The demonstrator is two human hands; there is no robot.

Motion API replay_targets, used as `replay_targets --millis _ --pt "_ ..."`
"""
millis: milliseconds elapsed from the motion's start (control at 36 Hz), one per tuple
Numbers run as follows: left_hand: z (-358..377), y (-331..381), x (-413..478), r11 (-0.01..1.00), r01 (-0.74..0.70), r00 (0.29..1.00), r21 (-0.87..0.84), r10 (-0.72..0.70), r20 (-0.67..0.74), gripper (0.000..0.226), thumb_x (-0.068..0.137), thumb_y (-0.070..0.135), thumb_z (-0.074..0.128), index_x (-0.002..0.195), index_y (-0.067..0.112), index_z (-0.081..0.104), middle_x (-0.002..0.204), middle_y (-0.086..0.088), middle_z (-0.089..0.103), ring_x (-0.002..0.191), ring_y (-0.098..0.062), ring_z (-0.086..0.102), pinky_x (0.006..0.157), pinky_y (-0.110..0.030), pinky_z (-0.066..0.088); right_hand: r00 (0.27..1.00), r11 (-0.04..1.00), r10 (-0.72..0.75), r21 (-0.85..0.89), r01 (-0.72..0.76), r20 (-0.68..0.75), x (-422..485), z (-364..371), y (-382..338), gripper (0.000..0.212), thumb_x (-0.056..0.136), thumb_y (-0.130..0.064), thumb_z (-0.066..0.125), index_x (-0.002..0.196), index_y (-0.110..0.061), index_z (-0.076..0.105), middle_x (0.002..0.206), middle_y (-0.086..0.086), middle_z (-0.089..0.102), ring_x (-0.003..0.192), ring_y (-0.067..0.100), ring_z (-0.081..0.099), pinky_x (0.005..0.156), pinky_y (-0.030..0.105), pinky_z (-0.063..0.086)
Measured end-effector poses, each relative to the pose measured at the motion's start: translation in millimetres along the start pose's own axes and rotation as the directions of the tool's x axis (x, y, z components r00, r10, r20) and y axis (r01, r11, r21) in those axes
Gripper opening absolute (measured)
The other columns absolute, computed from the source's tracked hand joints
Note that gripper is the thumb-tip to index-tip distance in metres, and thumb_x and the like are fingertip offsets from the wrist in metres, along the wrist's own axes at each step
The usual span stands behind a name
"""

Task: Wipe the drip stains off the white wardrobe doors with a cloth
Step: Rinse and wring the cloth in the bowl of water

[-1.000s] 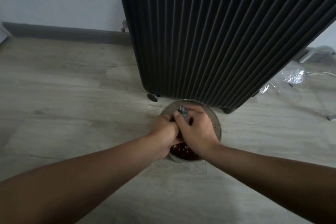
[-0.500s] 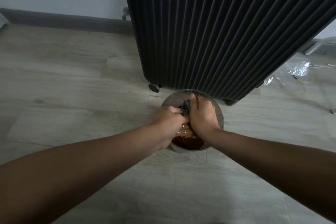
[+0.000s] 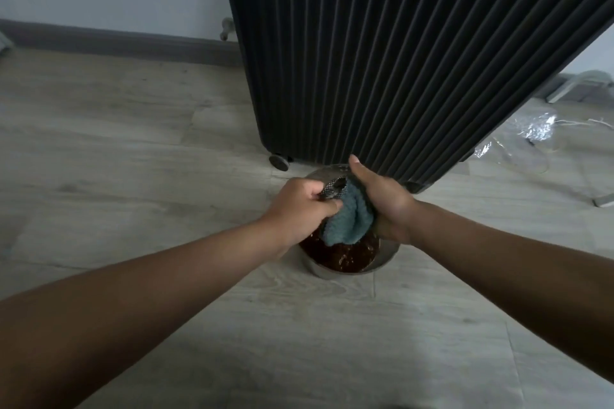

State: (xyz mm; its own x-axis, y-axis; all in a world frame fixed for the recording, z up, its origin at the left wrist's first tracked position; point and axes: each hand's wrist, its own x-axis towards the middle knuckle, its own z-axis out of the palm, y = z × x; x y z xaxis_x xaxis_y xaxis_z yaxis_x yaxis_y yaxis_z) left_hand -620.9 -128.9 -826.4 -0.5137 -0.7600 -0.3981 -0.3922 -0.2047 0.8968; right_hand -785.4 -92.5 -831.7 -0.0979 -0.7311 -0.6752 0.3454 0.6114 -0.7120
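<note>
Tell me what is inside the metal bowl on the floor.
Dark brown liquid with pale flecks lies in the bowl. The teal cloth, gripped by the left hand and right hand, hangs over it and hides the far part.

bowl (image 3: pixel 385 263): far rim and middle hidden under cloth (image 3: pixel 345 222) and hands; dark contents unidentifiable
cloth: ends buried in left hand (image 3: pixel 299 206) and right hand (image 3: pixel 382 196)
suitcase (image 3: pixel 398 60): top and right side cut by frame
grey object (image 3: pixel 603 201): clipped at right edge, unidentifiable
</note>
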Motion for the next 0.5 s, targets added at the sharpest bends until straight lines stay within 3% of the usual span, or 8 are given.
replay_targets --millis 83,139,194,250,333,417,444,500 --pt "1.5 -3.8 3.5 0.998 0.033 0.999 -0.056 -0.035 -0.037 0.013 0.094 0.010 0.070 0.097 0.021 0.076 0.096 0.004 0.079 0.096 -0.013 0.075 0.097 -0.040 0.058 0.996 0.986 -0.060 -0.155 0.070 0.069 -2.3 0.1 -5.2 0.053 0.097 -0.051 0.061 0.121 -0.004 0.068 0.116 0.013 0.074 0.111 0.027 0.071 0.105 0.043 0.050" --pt "2.4 -4.2 4.1 0.995 0.048 0.998 -0.090 -0.052 -0.040 0.018 0.094 0.008 0.068 0.098 0.024 0.075 0.101 0.003 0.079 0.100 -0.015 0.074 0.101 -0.041 0.056 0.991 0.942 -0.109 -0.311 0.128 0.079 -7.1 -2.3 -15.5 0.036 0.098 -0.038 0.063 0.114 -0.006 0.073 0.113 0.012 0.076 0.109 0.025 0.072 0.105 0.043 0.051" --pt "3.1 -4.3 4.0 0.992 0.035 0.999 -0.118 -0.036 -0.007 0.024 0.096 0.004 0.065 0.102 0.026 0.072 0.106 0.003 0.078 0.104 -0.016 0.073 0.102 -0.041 0.055 0.988 0.935 -0.090 -0.332 0.126 0.122 -9.5 -8.6 -25.7 0.028 0.099 -0.027 0.063 0.111 -0.004 0.072 0.115 0.017 0.073 0.108 0.026 0.071 0.103 0.044 0.053" --pt "3.4 -4.2 4.1 0.990 0.019 1.000 -0.141 -0.016 0.022 0.028 0.097 0.000 0.063 0.109 0.025 0.067 0.106 0.000 0.078 0.104 -0.016 0.073 0.099 -0.037 0.056 0.980 0.940 -0.060 -0.319 0.119 0.188 -12.3 -15.2 -32.5 0.036 0.095 -0.032 0.064 0.113 -0.002 0.068 0.119 0.022 0.070 0.106 0.031 0.070 0.103 0.049 0.051" --pt "2.0 -3.3 6.0 0.991 0.002 1.000 -0.133 -0.004 -0.012 0.024 0.096 0.005 0.067 0.116 0.017 0.059 0.104 -0.003 0.076 0.102 -0.017 0.073 0.093 -0.034 0.058 0.954 0.882 0.010 -0.453 0.134 0.301 -17.6 -20.4 -38.3 0.054 0.090 -0.050 0.063 0.121 -0.007 0.066 0.119 0.013 0.073 0.111 0.028 0.070 0.098 0.047 0.054" --pt "0.9 -4.2 10.1 0.988 0.005 0.999 -0.156 -0.012 -0.043 0.028 0.092 0.011 0.075 0.112 0.021 0.058 0.108 -0.004 0.076 0.105 -0.016 0.072 0.096 -0.035 0.056 0.962 0.672 -0.016 -0.710 0.212 0.272 -21.0 -14.9 -42.6 0.063 0.084 -0.070 0.065 0.104 -0.010 0.069 0.104 0.003 0.075 0.101 0.023 0.071 0.086 0.043 0.056" --pt "0.8 -3.9 10.9 0.984 0.018 0.999 -0.177 -0.026 -0.045 0.029 0.091 0.013 0.077 0.112 0.021 0.059 0.110 -0.005 0.076 0.107 -0.016 0.072 0.098 -0.036 0.056 0.967 0.626 -0.049 -0.747 0.225 0.250 -20.2 -12.8 -42.8 0.066 0.082 -0.074 0.065 0.102 -0.011 0.071 0.104 0.004 0.075 0.101 0.024 0.071 0.090 0.047 0.057" --pt "0.9 -2.2 11.5 0.948 0.069 0.997 -0.309 -0.078 -0.017 0.028 0.093 0.017 0.075 0.117 0.015 0.063 0.115 -0.009 0.075 0.109 -0.020 0.072 0.097 -0.040 0.057 0.969 0.686 -0.125 -0.687 0.240 0.214 -18.5 -6.8 -40.1 0.052 0.091 -0.061 0.064 0.108 -0.013 0.074 0.106 0.009 0.076 0.104 0.025 0.072 0.097 0.049 0.057"
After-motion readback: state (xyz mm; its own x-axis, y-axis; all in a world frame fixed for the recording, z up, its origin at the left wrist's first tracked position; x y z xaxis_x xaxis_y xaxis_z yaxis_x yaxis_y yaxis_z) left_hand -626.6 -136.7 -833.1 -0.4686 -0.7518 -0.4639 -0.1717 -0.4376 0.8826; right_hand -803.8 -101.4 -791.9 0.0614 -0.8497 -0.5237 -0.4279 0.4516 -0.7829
